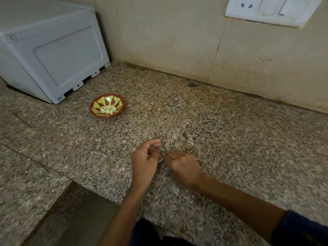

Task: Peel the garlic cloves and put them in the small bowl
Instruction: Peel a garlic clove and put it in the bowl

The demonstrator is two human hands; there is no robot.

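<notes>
Both hands low over the granite counter (221, 125), close together near the front edge. Left hand (144, 161) has fingers curled in, tips pinched together around smth tiny, prob a garlic clove, but it's too small and blurred to confirm. Right hand (183, 168) knuckles up, fingers curled under; a pale sliver (160, 159) shows btwn the two hands, could be skin or clove, can't tell which hand has it. Looks like mid-peel.

Small bowl (107, 106), red w/ green pattern, sits well apart from the hands, up-left, near the grey plastic box (51, 50). Peeled cloves (108, 109) already piled in it, so task is partly done.

Risks from here: clove is small and slick once skin's off, so a loose pinch could drop it on the counter, where it would be hard to spot against the speckle. Bowl's a reach away, so the carry could lose it too. Bits of skin may ride along into the bowl if the peel isn't clean.
</notes>
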